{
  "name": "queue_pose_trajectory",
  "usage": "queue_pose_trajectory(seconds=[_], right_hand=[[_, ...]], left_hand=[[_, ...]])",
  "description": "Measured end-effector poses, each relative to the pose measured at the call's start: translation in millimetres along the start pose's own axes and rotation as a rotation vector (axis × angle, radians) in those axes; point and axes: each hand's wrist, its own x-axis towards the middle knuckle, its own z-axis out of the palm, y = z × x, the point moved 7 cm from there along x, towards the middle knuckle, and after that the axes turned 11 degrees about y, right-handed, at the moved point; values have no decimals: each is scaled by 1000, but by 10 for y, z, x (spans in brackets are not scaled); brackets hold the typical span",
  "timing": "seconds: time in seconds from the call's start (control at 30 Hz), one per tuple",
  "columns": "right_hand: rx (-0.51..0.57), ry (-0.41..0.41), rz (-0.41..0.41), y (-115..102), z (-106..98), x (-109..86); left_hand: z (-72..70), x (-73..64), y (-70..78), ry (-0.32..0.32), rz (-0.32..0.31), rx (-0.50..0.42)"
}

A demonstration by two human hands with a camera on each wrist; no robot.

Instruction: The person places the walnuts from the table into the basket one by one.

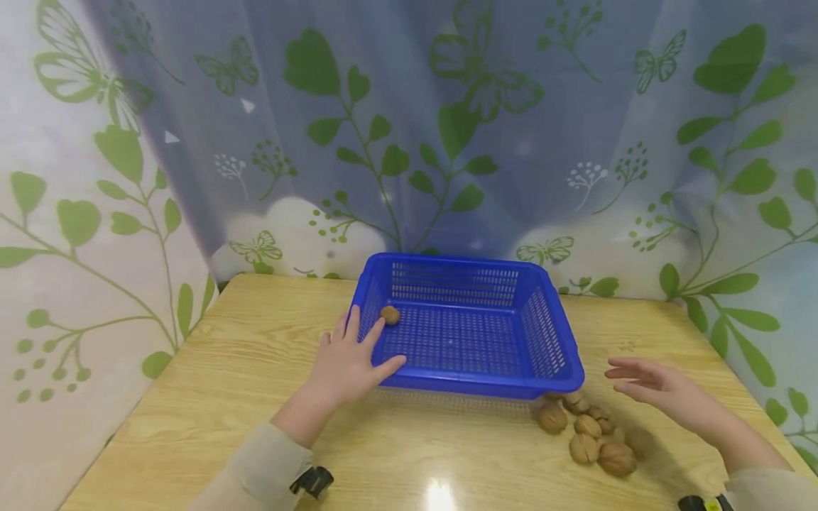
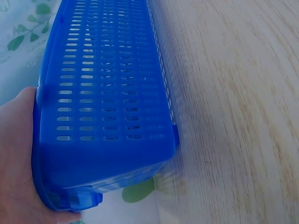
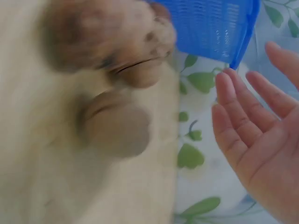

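Observation:
A blue plastic basket (image 1: 460, 387) with slotted walls stands on the table. One walnut (image 1: 390, 315) lies inside it near the left wall. My left hand (image 1: 348, 365) rests on the basket's left rim, fingers spread and fairly straight; the left wrist view shows this hand (image 2: 16, 158) against the rim. Several walnuts (image 1: 586, 448) sit in a loose group by the basket's front right corner, and they look blurred in the right wrist view. To the right of the basket my right hand (image 1: 664, 394) hovers near the walnuts, holding nothing, its fingers (image 3: 233, 126) extended and slightly bent.
The wooden table (image 1: 255, 397) runs back to a curtain (image 1: 409, 142) printed with green leaves and butterflies. That printed cloth also hangs along the left and right sides. A glare spot shows at the table's front.

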Motion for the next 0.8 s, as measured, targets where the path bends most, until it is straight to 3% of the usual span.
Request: queue_pose_trajectory(seconds=[0.1,0.27,0.47,0.63,0.7,0.8], right_hand=[[-17,-47,14,139,24,-125],[77,-168,28,396,62,-301],[179,-329,152,664,157,-425],[290,-390,154,738,196,-455],[328,-401,114,745,197,-479],[327,-393,101,772,198,-512]], left_hand=[[11,0,-10,4,-6,1],[42,6,-21,8,0,13],[53,17,-14,-2,-9,11],[43,14,-16,-5,-15,10],[39,13,-14,-4,-11,9],[35,13,-8,-8,-9,9]])
